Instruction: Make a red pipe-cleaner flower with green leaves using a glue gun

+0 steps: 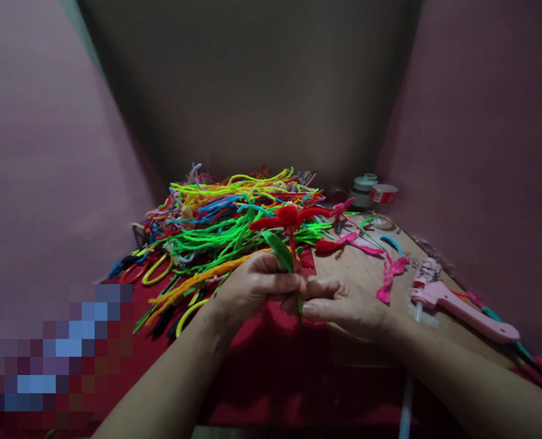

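A red pipe-cleaner flower [288,217] with a green leaf [277,249] stands upright between my hands, over the front of the table. My left hand [268,277] pinches its stem just below the leaf. Lower on the same stem, the fingers of my right hand [332,299] are closed around it, close against the left fingertips. Part of the stem is hidden behind the fingers. Behind the flower lies a large heap of pipe cleaners [216,235] in green, yellow, orange, blue and other colours.
A pink glue gun [467,311] lies on a board [355,274] at the right. Pink pipe-cleaner pieces [392,277] are scattered there. Scissors with yellow handles [158,270] lie at the left on the red cloth [261,378]. A jar [363,190] and a tape roll [385,194] stand behind.
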`<state>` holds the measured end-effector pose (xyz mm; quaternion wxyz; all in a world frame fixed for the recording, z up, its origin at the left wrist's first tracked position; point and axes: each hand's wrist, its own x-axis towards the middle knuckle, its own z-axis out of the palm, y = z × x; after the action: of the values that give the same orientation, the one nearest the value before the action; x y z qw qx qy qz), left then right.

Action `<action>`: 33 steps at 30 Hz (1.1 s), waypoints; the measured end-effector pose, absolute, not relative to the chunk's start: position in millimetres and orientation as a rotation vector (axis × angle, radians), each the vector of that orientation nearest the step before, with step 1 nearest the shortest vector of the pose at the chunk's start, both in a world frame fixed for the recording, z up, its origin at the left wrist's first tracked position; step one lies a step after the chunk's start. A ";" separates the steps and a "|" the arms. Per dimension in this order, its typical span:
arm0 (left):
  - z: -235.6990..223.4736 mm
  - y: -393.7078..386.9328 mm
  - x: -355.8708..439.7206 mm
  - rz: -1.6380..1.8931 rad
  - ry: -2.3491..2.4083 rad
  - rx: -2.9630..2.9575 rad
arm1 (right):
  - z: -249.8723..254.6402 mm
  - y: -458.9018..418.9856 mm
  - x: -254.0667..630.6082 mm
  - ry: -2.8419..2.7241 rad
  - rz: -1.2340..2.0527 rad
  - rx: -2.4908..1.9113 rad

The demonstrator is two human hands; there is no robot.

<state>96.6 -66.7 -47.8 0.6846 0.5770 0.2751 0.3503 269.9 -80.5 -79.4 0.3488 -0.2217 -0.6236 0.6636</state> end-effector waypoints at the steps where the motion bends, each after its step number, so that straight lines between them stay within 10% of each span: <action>1: -48.3 -66.4 96.0 0.769 0.609 1.275 | -80.1 -80.2 270.9 -1.628 1.730 -0.572; 33: -48.9 -67.8 114.5 0.995 0.653 0.937 | -84.5 -77.9 267.1 -1.418 1.819 -0.555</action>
<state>114.5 -67.8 -48.9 0.7265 0.4251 0.2963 0.4513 267.1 -77.9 -84.5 0.3752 -0.2167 -0.5542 0.7107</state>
